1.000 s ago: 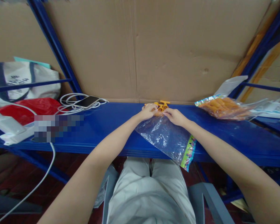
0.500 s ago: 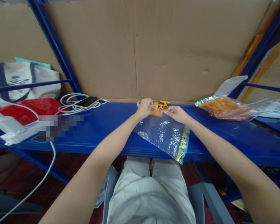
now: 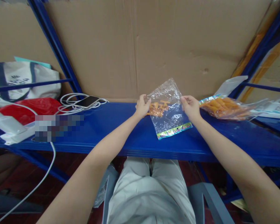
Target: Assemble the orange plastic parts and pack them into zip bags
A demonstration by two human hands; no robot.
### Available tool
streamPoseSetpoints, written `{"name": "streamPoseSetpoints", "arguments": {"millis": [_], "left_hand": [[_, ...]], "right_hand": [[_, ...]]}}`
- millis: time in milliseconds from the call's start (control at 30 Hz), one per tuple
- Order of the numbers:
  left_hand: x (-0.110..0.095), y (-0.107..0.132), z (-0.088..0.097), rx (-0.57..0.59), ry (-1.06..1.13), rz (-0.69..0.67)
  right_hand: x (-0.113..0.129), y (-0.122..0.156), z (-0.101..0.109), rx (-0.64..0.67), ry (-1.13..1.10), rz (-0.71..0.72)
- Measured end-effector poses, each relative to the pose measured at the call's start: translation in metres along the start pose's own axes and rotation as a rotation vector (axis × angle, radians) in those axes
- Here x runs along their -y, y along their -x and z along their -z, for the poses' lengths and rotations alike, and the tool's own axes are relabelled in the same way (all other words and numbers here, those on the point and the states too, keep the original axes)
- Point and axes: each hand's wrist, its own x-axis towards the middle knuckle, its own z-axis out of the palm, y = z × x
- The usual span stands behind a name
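I hold a clear plastic bag [image 3: 170, 115] upright over the blue shelf [image 3: 121, 137], its colourful printed strip at the bottom. My left hand [image 3: 142, 106] pinches the bag's left edge and my right hand [image 3: 189, 107] pinches its right edge. Orange plastic pieces [image 3: 157, 109] show through the bag, beside my left fingers; whether they lie inside it or behind it I cannot tell.
A filled bag of orange pieces [image 3: 221, 107] lies on the shelf to the right. At the left are a phone [image 3: 87, 101] on coiled white cable, a red bag [image 3: 30, 109], a white tote [image 3: 25, 79] and a white charger [image 3: 8, 127]. Cardboard [image 3: 154, 46] backs the shelf.
The bag lay flat on the shelf with both hands at its far edge by the orange pieces; now both hands have lifted it upright, spread apart at its sides.
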Motion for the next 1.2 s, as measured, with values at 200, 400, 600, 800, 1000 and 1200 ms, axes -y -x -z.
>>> {"name": "streamPoseSetpoints", "arguments": {"millis": [200,400,600,800,1000,1200], "left_hand": [[0.001,0.001,-0.008,0.177,0.418,0.247],[-0.004,0.008,-0.009,0.294,0.516,0.17],[0.006,0.0,-0.011,0.137,0.358,0.104],[0.015,-0.003,-0.006,0.027,-0.035,-0.324],[-0.015,0.024,-0.003,0.242,-0.37,-0.795],[-0.021,0.031,-0.004,0.25,-0.547,-0.83]], "right_hand": [[-0.022,-0.008,0.004,-0.053,-0.087,-0.062],[-0.027,-0.007,0.003,-0.002,-0.072,-0.062],[-0.016,-0.003,-0.002,-0.008,-0.079,-0.157],[-0.018,-0.004,0.0,-0.047,-0.071,-0.179],[-0.024,-0.007,0.001,-0.033,-0.104,-0.12],[-0.014,0.002,-0.004,0.137,-0.186,-0.044]]}}
